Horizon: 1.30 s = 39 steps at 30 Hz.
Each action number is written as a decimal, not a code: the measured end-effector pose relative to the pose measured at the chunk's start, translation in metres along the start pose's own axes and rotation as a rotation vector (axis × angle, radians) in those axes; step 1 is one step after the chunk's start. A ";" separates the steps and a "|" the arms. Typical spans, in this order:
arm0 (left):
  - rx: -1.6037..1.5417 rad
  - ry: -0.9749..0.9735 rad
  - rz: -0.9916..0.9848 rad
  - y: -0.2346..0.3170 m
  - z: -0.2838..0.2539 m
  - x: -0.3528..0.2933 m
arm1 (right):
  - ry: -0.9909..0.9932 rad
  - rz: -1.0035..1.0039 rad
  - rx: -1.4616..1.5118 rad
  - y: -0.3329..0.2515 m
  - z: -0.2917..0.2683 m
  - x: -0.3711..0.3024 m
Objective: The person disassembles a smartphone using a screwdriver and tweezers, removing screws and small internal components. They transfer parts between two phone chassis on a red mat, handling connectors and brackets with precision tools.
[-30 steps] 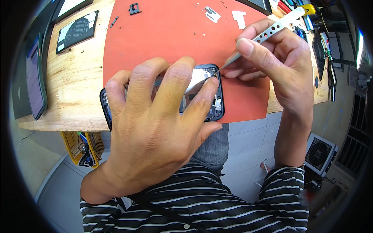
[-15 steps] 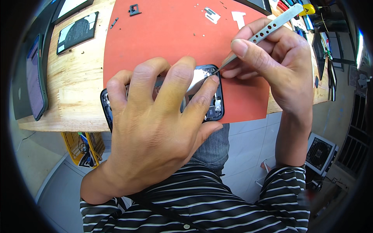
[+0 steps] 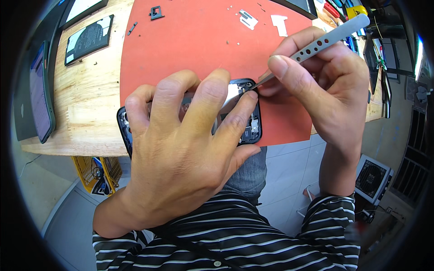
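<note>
An opened smartphone (image 3: 255, 123) with a black frame lies at the mat's near edge, its inner parts bare. My left hand (image 3: 181, 144) spreads over it with bent fingers, gripping it; the thumb is at the near side and the index fingertip presses close to the right far corner. Much of the phone's middle is hidden under this hand. In my right hand (image 3: 327, 90) I pinch silver tweezers (image 3: 334, 38) with a row of holes. Their tips reach the phone's far right corner, right beside my left index fingertip; whether they hold anything is too small to tell.
A red mat (image 3: 181, 45) covers the wooden table (image 3: 88, 108). On it lie a small black frame-like part (image 3: 156, 13), a thin dark strip (image 3: 132, 28), white cut pieces (image 3: 280, 24) and tiny bits. Left are a black battery-like slab (image 3: 90, 39) and another phone (image 3: 41, 92). Tools crowd the right.
My right hand and the tweezers have shifted slightly right and nearer to me, with the tweezers lying at a lower slant. My left hand stays on the phone in nearly the same place.
</note>
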State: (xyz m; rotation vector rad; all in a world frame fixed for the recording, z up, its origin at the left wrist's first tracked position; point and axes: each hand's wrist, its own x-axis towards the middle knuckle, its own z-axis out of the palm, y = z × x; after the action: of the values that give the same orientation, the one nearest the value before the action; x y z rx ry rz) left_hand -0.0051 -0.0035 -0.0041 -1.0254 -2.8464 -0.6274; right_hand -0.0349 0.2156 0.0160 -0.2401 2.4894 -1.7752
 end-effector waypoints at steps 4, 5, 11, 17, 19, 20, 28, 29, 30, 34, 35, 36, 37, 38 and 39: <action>-0.025 0.007 0.005 -0.002 0.001 0.000 | 0.025 0.018 0.040 0.001 0.000 -0.002; -0.027 0.007 0.002 -0.002 0.001 0.000 | 0.028 0.026 0.051 0.000 0.001 -0.002; -0.048 -0.005 -0.009 -0.001 -0.001 0.001 | 0.049 -0.012 0.077 0.004 -0.006 -0.001; -0.076 -0.011 -0.010 -0.002 -0.003 0.002 | 0.028 -0.025 0.099 0.008 -0.010 -0.002; -0.088 -0.014 -0.011 -0.002 -0.003 0.003 | 0.002 -0.023 0.106 0.009 -0.009 -0.003; -0.094 -0.015 -0.012 -0.002 -0.003 0.003 | -0.008 -0.020 0.106 0.009 -0.008 -0.003; -0.106 -0.021 -0.013 -0.003 -0.003 0.003 | -0.008 0.012 0.099 0.009 -0.006 -0.006; -0.104 -0.022 -0.014 -0.003 -0.003 0.003 | -0.001 0.003 0.103 0.009 -0.006 -0.005; -0.098 -0.026 -0.017 -0.002 -0.003 0.003 | 0.005 -0.006 0.107 0.009 -0.006 -0.005; -0.102 -0.023 -0.008 -0.002 -0.002 0.003 | 0.140 0.016 0.117 0.007 -0.011 -0.013; -0.099 -0.014 -0.002 -0.003 -0.001 0.002 | 0.159 0.021 0.117 0.006 -0.016 -0.015; -0.095 -0.005 0.005 -0.003 -0.001 0.001 | 0.177 0.026 0.118 0.005 -0.019 -0.018; -0.089 -0.008 0.009 -0.003 -0.001 0.001 | 0.215 0.031 0.066 0.003 -0.020 -0.022; -0.078 -0.019 0.013 -0.003 -0.002 0.000 | 0.247 0.034 0.130 0.003 -0.023 -0.026; -0.090 -0.014 0.021 -0.004 -0.004 -0.001 | 0.311 0.022 0.206 0.003 -0.023 -0.029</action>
State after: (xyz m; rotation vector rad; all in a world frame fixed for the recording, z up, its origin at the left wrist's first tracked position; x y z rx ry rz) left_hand -0.0071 -0.0085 -0.0018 -1.0741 -2.8390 -0.7554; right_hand -0.0101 0.2431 0.0197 0.0823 2.4564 -2.1878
